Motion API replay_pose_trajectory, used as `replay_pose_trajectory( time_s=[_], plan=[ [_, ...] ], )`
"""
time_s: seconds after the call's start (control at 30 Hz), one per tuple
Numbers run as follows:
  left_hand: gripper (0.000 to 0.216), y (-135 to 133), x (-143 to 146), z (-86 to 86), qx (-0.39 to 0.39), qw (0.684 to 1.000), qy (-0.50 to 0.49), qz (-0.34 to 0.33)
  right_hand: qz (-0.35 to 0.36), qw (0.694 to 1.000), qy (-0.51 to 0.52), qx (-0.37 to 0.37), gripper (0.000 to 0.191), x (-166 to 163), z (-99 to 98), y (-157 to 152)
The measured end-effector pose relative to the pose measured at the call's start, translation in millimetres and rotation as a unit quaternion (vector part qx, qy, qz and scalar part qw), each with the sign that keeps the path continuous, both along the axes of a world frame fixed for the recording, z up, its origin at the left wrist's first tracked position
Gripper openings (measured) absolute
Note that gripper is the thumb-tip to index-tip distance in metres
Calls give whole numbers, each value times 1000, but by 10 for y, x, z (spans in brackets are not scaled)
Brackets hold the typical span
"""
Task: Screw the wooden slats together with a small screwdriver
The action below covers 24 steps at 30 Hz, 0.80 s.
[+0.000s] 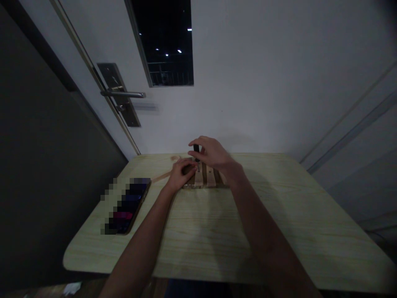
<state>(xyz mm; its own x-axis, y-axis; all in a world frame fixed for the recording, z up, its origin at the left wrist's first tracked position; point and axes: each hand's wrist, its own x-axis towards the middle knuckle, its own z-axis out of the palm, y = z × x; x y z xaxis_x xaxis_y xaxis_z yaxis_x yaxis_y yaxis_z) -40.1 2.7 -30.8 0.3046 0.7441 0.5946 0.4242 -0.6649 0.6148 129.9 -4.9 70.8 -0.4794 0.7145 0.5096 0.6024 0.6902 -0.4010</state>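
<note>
A small wooden slatted piece (208, 178), made of pale strips on a darker base, lies at the far middle of the table (217, 231). My left hand (180, 174) rests on its left end, fingers curled and pressing down on it. My right hand (211, 153) hovers just above it and pinches a dark upright tool (196, 150), whose thin metal tip points down at the wood near my left fingers. What kind of tool it is stays unclear in the dim light.
A phone (128, 205) lies on the table's left part, its screen blurred out. A white door with a metal lever handle (124, 94) and a dark window pane (166, 41) stands behind the table. A curved mark (169, 171) shows near the far left.
</note>
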Motion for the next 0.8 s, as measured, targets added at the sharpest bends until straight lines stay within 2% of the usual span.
replay_pose_trajectory(
  time_s=[0.1,0.27,0.47,0.63,0.8],
  plan=[
    [14,8,-1,-6,-6,1000,3,4,21,999,23,-24,32,8,-16,-8],
    [14,-3,-3,8,-3,1000,7,6,10,997,23,-70,40,17,30,-37],
    [13,-16,-7,19,6,1000,14,4,-12,998,26,-60,21,32,70,-40],
    [14,-13,-7,13,5,1000,14,6,-6,998,55,-26,15,10,34,-1],
    [14,-4,-12,-3,0,1000,14,10,59,987,117,-90,9,-21,-4,9]
  ],
)
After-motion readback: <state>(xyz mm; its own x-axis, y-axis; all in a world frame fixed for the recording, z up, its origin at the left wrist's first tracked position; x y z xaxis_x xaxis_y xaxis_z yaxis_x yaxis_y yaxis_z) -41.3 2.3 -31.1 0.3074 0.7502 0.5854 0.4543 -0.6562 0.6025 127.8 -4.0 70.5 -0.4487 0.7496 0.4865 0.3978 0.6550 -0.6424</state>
